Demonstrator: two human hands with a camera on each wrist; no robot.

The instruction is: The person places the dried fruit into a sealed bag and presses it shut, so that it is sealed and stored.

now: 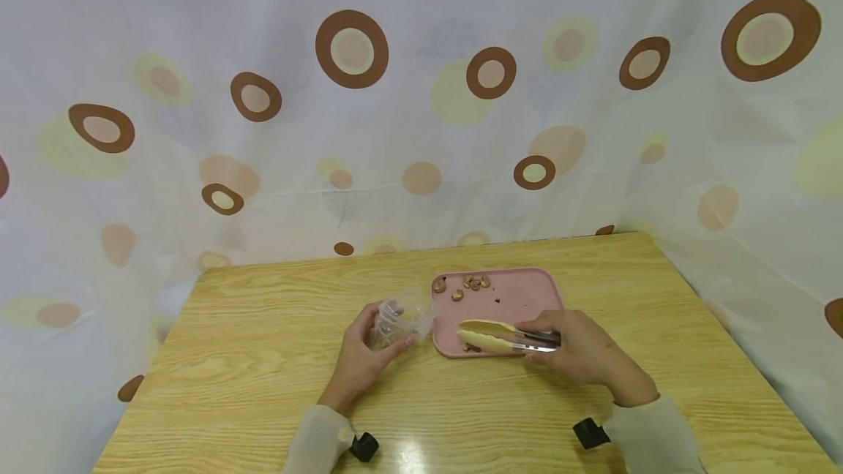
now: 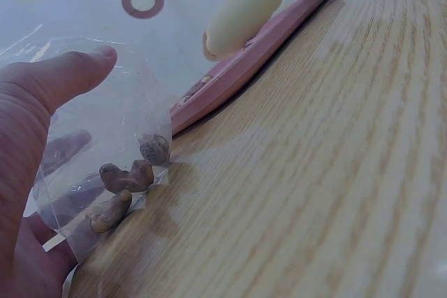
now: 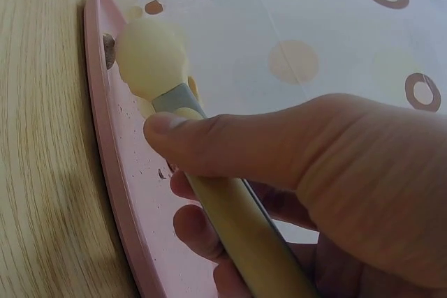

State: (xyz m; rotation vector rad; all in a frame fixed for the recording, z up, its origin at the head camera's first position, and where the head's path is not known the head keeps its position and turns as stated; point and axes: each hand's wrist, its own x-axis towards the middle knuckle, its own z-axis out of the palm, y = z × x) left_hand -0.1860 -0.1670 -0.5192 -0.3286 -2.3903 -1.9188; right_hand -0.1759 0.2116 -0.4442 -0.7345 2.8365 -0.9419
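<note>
In the head view my left hand (image 1: 361,360) holds a clear plastic bag (image 1: 407,317) on the table, with fingers and thumb around its sides. Several brown-skinned cashews (image 2: 127,176) lie at the bottom of this bag in the left wrist view. My right hand (image 1: 582,350) grips a pair of tongs (image 1: 490,342) with pale yellow tips, thumb on one arm and fingers on the other. The tips are over the near left corner of a pink tray (image 1: 527,292), with a cashew (image 1: 470,347) beside them. More cashews (image 1: 476,283) lie along the tray's far left part.
Dark crumbs (image 1: 497,301) are scattered on the tray. The wooden table (image 1: 263,357) extends around bag and tray. A patterned white curtain (image 1: 408,130) hangs behind the table and along its sides.
</note>
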